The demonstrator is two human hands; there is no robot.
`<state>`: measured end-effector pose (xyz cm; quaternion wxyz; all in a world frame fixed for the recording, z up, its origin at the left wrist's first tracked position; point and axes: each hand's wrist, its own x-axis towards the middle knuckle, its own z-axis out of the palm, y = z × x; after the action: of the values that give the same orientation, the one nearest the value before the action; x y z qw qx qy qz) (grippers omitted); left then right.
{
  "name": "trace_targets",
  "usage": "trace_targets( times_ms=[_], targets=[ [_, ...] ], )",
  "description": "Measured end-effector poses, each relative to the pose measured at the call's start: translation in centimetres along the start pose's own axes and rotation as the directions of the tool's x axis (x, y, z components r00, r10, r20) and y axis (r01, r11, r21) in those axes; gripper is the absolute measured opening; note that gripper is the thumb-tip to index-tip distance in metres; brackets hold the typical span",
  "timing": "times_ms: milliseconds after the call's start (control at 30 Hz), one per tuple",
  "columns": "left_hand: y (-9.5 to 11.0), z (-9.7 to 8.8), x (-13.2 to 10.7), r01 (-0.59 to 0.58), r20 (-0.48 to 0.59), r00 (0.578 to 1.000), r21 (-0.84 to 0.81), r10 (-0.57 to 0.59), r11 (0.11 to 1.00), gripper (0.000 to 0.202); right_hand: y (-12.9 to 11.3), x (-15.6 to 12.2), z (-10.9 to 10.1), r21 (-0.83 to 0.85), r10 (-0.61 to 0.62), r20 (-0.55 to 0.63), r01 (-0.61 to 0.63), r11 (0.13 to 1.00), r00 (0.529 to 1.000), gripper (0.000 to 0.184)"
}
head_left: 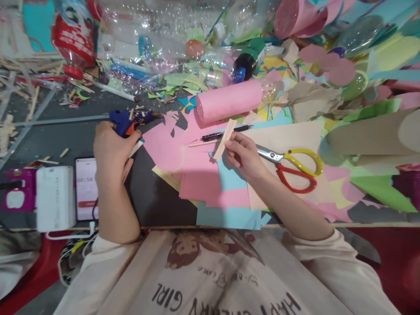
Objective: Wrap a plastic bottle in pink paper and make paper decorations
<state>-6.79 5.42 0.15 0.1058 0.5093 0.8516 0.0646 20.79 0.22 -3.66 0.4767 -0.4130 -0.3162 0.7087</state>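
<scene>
My left hand (pixel 113 148) is closed around the blue hot glue gun (pixel 124 120), which lies low over the dark table with its nozzle pointing right. Its orange trigger shows by my thumb, and wood scraps cling to its top. My right hand (pixel 243 155) pinches a short flat piece of pale wooden sticks (pixel 224 141), held tilted above the coloured paper. Just behind the wood lie a black pen (pixel 211 137) and a thin wooden stick (pixel 205 143). Scissors (pixel 278 157) with one yellow and one red handle rest beside my right wrist.
Pink paper (pixel 200 181) and blue paper (pixel 231 218) overlap in front of me. A pink paper-wrapped roll (pixel 229 100) lies behind them. Clear plastic bottles and paper scraps crowd the back. At left are a phone (pixel 85 188) and a white power bank (pixel 55 199) with a cable.
</scene>
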Motion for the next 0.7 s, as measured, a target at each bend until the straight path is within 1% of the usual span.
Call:
trace_targets(
  times_ms=[67, 133, 167, 233, 300, 367, 433, 533, 633, 700],
  targets=[
    [-0.2, 0.2, 0.3, 0.006, -0.034, 0.999, -0.021, -0.007, 1.000, 0.034, -0.1, 0.0, 0.0, 0.000, 0.007, -0.018, -0.007, 1.000, 1.000, 0.033],
    [-0.4, 0.3, 0.3, 0.002, -0.086, 0.996, -0.063, -0.007, 0.998, 0.034, -0.1, 0.0, 0.0, 0.002, 0.010, -0.030, -0.010, 1.000, 0.999, 0.033],
    [-0.5, 0.4, 0.2, -0.022, -0.120, 0.993, -0.102, 0.010, 0.995, 0.036, -0.1, 0.0, 0.0, 0.004, 0.011, -0.035, -0.011, 1.000, 0.999, 0.033],
    [-0.6, 0.5, -0.3, -0.136, -0.188, 0.977, -0.216, 0.096, 0.967, 0.042, -0.1, 0.1, 0.0, 0.009, 0.012, -0.046, -0.011, 1.000, 0.999, 0.034],
    [-0.3, 0.7, -1.2, -0.303, -0.245, 0.943, -0.337, 0.227, 0.892, 0.048, -0.1, 0.1, 0.0, 0.020, 0.017, -0.048, -0.016, 1.000, 0.999, 0.035],
    [0.1, 1.1, -2.2, -0.416, -0.256, 0.907, -0.409, 0.336, 0.812, 0.057, -0.1, 0.1, 0.0, 0.032, 0.029, -0.048, -0.027, 0.999, 0.998, 0.035],
    [0.7, 1.5, -3.1, -0.464, -0.198, 0.886, -0.410, 0.420, 0.785, 0.064, -0.2, 0.0, 0.0, 0.041, 0.043, -0.051, -0.040, 0.998, 0.998, 0.035],
    [1.4, 2.2, -4.0, -0.486, -0.062, 0.868, -0.319, 0.493, 0.814, 0.060, -0.2, 0.0, 0.0, 0.053, 0.060, -0.059, -0.057, 0.997, 0.996, 0.036],
    [1.5, 2.6, -4.3, -0.459, 0.026, 0.879, -0.226, 0.476, 0.859, 0.057, -0.3, -0.1, 0.0, 0.062, 0.067, -0.060, -0.063, 0.996, 0.996, 0.037],
    [1.4, 2.7, -4.2, -0.432, 0.061, 0.891, -0.184, 0.449, 0.883, 0.056, -0.4, -0.1, 0.0, 0.057, 0.069, -0.056, -0.066, 0.996, 0.996, 0.037]
  ],
)
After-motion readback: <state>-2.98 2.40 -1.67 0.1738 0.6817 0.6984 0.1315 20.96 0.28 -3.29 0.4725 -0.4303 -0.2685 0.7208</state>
